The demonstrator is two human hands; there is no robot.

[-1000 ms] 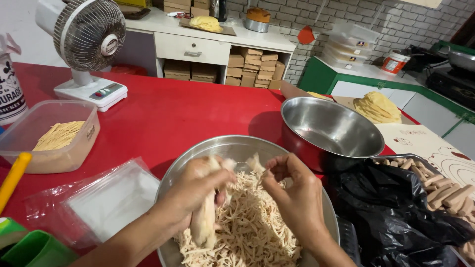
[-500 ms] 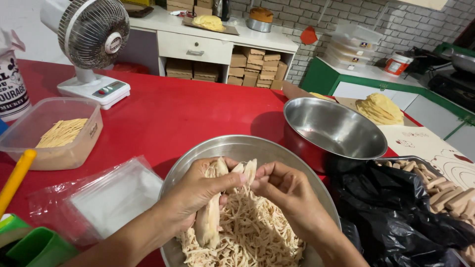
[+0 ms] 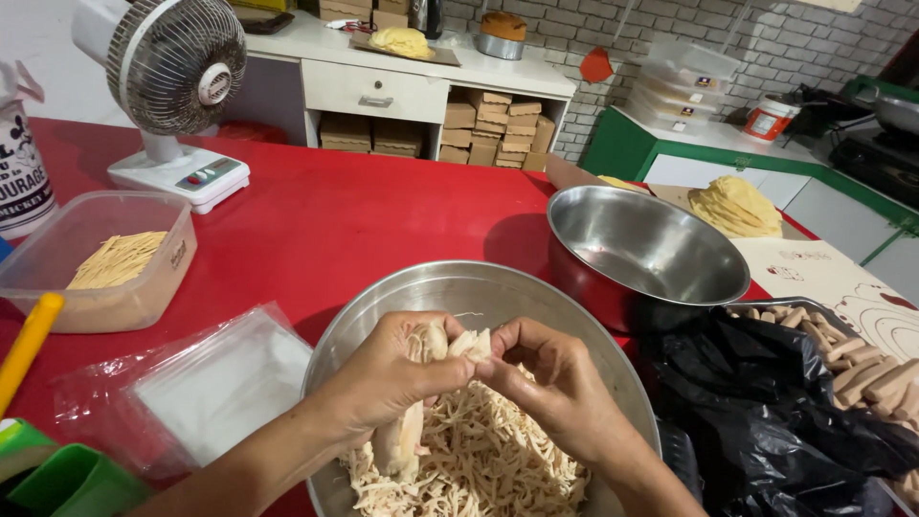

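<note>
both hands pinch one cooked chicken piece (image 3: 414, 421): left hand (image 3: 392, 378) anchors, right hand (image 3: 550, 383) peels thin strands along the grain, dropping into steel bowl (image 3: 383, 306).

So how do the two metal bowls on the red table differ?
The near bowl is wider and holds a heap of shredded pale meat; the far bowl is smaller, deeper and empty. The left hand and right hand work over the near bowl; nothing touches the far bowl. Both are shiny steel.
</note>
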